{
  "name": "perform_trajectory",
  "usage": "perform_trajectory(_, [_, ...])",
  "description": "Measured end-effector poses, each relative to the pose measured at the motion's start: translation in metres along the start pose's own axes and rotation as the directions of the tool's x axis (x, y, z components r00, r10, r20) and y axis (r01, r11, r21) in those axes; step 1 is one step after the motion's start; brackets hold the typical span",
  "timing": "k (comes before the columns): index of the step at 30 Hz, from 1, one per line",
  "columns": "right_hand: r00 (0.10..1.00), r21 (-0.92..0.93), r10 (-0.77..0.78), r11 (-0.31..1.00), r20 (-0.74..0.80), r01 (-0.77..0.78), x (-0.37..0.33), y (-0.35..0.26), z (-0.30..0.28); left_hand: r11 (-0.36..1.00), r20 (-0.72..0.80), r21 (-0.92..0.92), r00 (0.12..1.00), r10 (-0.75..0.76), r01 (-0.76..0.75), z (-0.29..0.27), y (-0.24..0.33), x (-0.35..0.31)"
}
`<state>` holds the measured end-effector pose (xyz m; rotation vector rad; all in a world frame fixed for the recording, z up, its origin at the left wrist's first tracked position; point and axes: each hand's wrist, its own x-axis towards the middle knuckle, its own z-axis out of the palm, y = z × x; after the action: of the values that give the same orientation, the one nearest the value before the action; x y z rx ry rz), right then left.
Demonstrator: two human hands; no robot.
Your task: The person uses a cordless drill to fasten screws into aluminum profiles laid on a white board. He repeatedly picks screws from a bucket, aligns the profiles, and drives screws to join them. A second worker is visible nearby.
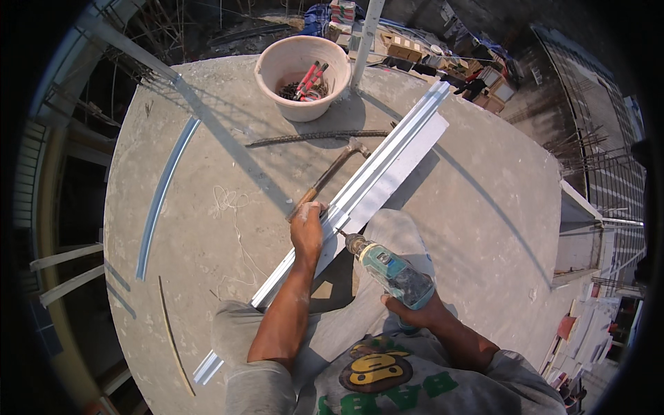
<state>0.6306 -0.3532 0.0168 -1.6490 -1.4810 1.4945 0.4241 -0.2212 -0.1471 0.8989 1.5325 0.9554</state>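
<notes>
One left hand (pixel 306 227) grips a metal profile (pixel 360 185), the right hand (pixel 415 311) a drill (pixel 387 268); far on sunlit concrete floor (pixel 484 173) I see a bucket (pixel 304 111).

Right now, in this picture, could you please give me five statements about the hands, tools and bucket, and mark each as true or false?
1. The right hand holds a drill. True.
2. The drill points away from the metal profile. False: its front end is directed toward the profile.
3. The bucket contains red-handled tools. True.
4. The left hand is inside the bucket. False: it is at the metal profile, nearer the person.
5. The hammer lies on the concrete slab. True.
</notes>
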Motion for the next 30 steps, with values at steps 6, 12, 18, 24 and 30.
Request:
perform_trajectory(6, [0.993,-0.009,0.115,0.993,0.037,-0.115,0.009,0.021,0.008,0.990,0.235,-0.123,0.971,-0.037,0.068,-0.015,0.013,-0.006])
perform_trajectory(12, [0.999,0.059,0.025,0.998,-0.037,-0.023,0.005,0.028,0.012,0.979,0.580,0.192,0.813,-0.054,-0.072,-0.048,0.030,-0.011])
perform_trajectory(18, [0.999,0.136,0.001,0.991,-0.044,0.005,0.008,0.027,0.014,0.681,0.340,0.731,0.894,-0.292,-0.056,-0.052,0.027,-0.022])
perform_trajectory(24, [0.998,0.022,-0.029,0.999,-0.062,0.030,0.011,0.032,0.020,0.602,0.303,0.795,0.911,-0.280,-0.080,-0.049,0.021,-0.024])
perform_trajectory(30, [0.955,0.121,0.292,0.947,0.058,-0.297,0.008,0.035,0.021,0.645,0.293,0.756,0.938,-0.187,-0.107,-0.048,0.017,-0.029])
